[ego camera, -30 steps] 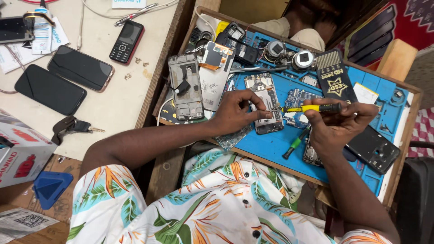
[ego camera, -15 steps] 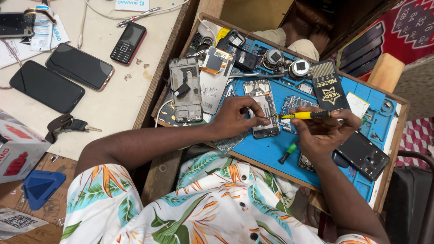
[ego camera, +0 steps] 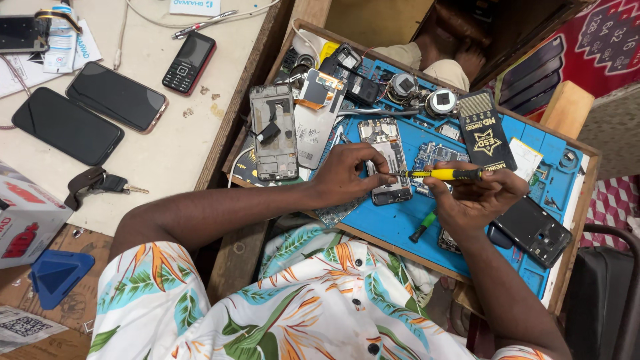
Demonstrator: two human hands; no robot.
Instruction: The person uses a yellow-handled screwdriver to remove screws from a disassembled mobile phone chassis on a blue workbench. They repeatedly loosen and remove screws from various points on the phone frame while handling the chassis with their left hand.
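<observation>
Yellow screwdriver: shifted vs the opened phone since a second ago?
No. The yellow screwdriver in the right hand keeps its tip at the opened phone, steadied by the left hand.

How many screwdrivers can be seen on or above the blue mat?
2: a yellow-handled screwdriver in the right hand, and a green-handled screwdriver lying on the blue mat below. Others may be hidden.

We hold a yellow-handled screwdriver (ego camera: 443, 175) level, its tip on an opened phone (ego camera: 387, 160) that lies flat with its circuit boards bared on the blue mat (ego camera: 400, 223), steadied at its left edge
</observation>
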